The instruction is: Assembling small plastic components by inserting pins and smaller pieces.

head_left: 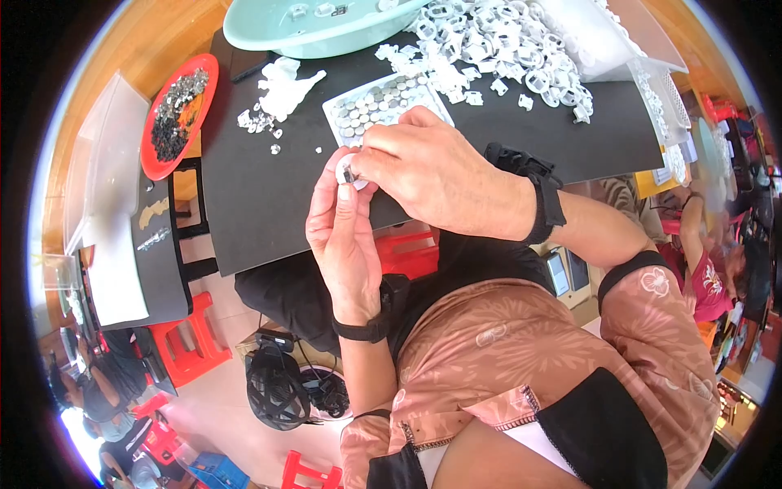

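Note:
Above the near edge of the dark table, my left hand pinches a small white plastic part between thumb and fingers. A dark or metallic bit shows in the part's middle. My right hand is closed, its thumb and fingertips meeting at the same part; whether they hold a further small piece is hidden. Just beyond the hands lies a white tray of round silver discs like button cells, partly covered by my right hand. A large heap of white plastic parts spreads behind it to the right.
A mint-green basin stands at the far edge. To its left lie a crumpled white bag and loose small metal pieces. Farther left, a red plate holds metal and black bits. Red stools stand below; other people are nearby.

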`<state>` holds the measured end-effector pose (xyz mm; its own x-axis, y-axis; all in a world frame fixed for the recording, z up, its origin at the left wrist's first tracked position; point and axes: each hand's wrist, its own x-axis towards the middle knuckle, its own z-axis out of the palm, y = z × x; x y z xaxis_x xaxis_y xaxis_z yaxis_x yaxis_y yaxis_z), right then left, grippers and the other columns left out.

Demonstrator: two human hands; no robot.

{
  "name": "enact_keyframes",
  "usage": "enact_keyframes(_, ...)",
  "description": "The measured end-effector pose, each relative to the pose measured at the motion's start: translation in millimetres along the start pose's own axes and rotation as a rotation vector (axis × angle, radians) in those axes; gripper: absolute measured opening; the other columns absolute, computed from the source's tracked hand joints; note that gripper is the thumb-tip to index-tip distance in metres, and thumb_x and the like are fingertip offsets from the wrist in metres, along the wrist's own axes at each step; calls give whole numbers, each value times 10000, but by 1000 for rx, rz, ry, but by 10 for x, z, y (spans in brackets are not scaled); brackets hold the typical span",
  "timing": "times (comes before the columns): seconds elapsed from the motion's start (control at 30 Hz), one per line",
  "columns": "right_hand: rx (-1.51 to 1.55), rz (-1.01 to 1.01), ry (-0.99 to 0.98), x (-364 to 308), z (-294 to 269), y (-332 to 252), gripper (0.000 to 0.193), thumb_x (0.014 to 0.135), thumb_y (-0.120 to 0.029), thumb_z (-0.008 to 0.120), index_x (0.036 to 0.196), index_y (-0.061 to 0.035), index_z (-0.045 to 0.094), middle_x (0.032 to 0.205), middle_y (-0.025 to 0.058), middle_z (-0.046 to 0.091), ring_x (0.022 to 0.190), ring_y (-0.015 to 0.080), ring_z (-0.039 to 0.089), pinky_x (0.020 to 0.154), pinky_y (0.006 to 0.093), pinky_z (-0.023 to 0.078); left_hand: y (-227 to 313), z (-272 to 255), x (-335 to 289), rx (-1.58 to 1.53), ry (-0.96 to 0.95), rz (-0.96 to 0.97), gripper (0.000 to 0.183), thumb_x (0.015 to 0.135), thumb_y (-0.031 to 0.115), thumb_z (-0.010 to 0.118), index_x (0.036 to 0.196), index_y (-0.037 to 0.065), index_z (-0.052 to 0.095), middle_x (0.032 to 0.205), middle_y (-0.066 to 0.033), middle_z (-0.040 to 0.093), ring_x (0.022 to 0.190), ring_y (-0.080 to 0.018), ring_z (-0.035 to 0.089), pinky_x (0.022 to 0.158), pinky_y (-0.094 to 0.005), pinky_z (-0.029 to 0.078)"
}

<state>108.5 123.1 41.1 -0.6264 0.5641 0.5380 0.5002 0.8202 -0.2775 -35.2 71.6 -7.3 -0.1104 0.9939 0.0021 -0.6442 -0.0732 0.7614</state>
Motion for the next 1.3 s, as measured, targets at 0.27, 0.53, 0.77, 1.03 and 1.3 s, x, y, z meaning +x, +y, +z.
enact_keyframes(0.27, 381, 235, 117, 74, -97, 171, 124, 810, -136, 604, 788, -27, 660, 755, 147, 639, 719, 346, 622, 648, 416, 502, -6, 11, 26, -1, 46, 14, 383, 982, 91, 497, 1323, -76, 446, 1316, -187, 517, 1144, -217, 564, 1021, -333, 457)
enact_keyframes(0.53, 189, 348, -156, 109, 23, 642, 98, 774, -95, 658, 846, -38, 693, 821, 117, 669, 769, 284, 641, 694, 368, 505, 23, 6, 37, -29, 83, 31, 401, 987, 95, 488, 1350, -61, 417, 1341, -195, 492, 1102, -215, 585, 991, -315, 480)
enact_keyframes(0.77, 154, 272, -133, 126, 151, 546, 76, 774, -73, 646, 824, -30, 685, 798, 119, 634, 781, 317, 622, 686, 409, 493, 46, 6, 25, -57, 78, 25, 397, 984, 91, 493, 1338, -75, 423, 1336, -199, 492, 1103, -222, 586, 988, -317, 485)
enact_keyframes(1.03, 65, 236, -160, 149, 169, 541, 57, 756, -56, 646, 800, -20, 652, 777, 123, 618, 755, 327, 612, 669, 422, 479, 35, 4, 31, -28, 91, 34, 384, 979, 107, 509, 1313, -78, 463, 1322, -171, 507, 1110, -207, 570, 984, -329, 479)
enact_keyframes(1.3, 256, 209, -18, 185, -110, 243, 103, 794, -135, 646, 777, -33, 645, 754, 106, 617, 713, 310, 610, 648, 406, 474, 25, 6, 20, -45, 77, 20, 394, 981, 99, 505, 1323, -86, 440, 1303, -182, 522, 1143, -223, 563, 1014, -334, 462)
